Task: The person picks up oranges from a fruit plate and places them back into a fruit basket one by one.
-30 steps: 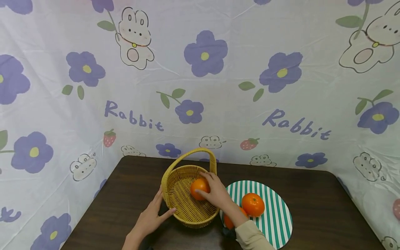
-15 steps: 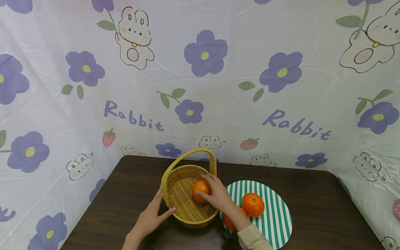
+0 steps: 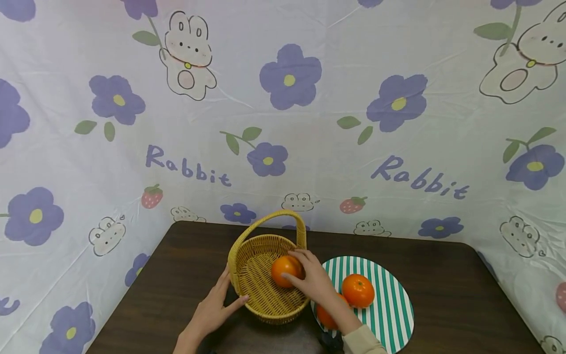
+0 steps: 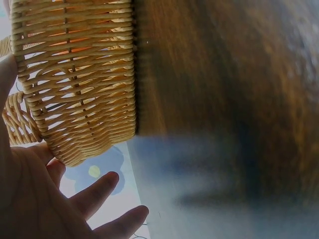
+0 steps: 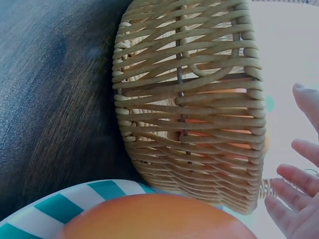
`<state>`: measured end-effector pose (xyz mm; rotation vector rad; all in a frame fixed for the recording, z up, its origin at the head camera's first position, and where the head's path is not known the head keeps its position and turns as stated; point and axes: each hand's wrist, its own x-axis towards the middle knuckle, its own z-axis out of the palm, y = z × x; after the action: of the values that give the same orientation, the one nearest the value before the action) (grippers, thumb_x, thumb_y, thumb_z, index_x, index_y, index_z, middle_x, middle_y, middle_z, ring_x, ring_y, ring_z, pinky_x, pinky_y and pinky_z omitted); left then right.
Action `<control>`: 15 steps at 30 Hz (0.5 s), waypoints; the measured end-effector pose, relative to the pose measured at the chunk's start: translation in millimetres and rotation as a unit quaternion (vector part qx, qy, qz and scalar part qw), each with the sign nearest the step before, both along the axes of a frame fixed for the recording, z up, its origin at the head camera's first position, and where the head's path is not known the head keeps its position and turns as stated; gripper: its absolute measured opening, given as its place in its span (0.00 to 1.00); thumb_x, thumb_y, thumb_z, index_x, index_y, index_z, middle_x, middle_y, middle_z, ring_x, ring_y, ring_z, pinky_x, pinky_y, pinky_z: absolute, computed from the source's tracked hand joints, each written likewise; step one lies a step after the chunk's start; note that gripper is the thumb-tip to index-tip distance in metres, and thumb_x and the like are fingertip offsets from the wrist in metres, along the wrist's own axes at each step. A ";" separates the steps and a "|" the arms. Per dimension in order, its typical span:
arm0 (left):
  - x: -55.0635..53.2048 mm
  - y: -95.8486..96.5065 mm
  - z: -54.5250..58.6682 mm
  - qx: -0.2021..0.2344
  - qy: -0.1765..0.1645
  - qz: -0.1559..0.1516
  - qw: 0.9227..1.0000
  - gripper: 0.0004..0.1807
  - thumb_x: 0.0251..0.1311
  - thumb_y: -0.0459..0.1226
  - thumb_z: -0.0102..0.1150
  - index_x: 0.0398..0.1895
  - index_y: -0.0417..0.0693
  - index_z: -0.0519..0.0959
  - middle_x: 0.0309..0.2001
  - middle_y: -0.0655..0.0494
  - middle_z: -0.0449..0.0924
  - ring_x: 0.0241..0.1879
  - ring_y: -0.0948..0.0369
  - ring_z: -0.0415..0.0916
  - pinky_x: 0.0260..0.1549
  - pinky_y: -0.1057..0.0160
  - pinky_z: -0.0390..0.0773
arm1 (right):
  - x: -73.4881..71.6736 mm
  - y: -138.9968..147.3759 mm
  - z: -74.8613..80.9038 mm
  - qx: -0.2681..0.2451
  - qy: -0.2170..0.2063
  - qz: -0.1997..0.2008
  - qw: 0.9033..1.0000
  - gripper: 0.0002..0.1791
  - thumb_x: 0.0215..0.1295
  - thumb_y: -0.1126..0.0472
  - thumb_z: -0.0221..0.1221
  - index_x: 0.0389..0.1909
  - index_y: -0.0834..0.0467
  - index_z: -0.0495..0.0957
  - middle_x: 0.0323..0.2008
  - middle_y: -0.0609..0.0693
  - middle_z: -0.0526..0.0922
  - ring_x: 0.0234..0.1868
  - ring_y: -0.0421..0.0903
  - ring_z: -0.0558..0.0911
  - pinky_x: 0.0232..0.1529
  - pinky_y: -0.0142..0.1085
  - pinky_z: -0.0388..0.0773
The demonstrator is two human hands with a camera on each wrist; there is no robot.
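Orange (image 3: 282,269) sits inside the wicker basket (image 3: 254,273) in the head view, your right hand (image 3: 315,279) loosely around its side, your left hand (image 3: 212,309) braced against the wall, probably for steadiness. Left wrist: your fingers spread, two clear of the weave. Right wrist: your fingers fan apart above the rim, probably to clear it; another orange (image 5: 159,219) rests on the striped mat (image 5: 57,206).

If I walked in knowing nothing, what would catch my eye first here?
Probably the rabbit-and-flower cloth filling the background of the head view. Next comes the yellow wicker basket on the dark table, with a bright orange fruit inside, beside the person's right hand. Right of the basket, two more orange fruits stand out against a green-and-white striped mat.
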<state>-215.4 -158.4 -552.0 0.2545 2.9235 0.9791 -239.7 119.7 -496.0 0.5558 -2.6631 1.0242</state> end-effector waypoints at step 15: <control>2.1 0.7 -0.5 0.008 0.000 0.001 1.000 0.46 0.55 0.66 0.48 0.71 0.78 0.34 0.73 0.68 0.32 0.68 0.44 0.52 0.45 0.28 0.64 | 12.2 7.6 3.1 -0.018 -0.005 -0.017 1.000 0.30 0.55 0.44 0.63 0.58 0.50 0.73 0.59 0.53 0.70 0.59 0.54 0.71 0.53 0.51 0.72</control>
<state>-213.3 -157.6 -552.5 0.2537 2.9171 1.0038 -227.5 127.2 -492.9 0.4991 -2.6468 1.0666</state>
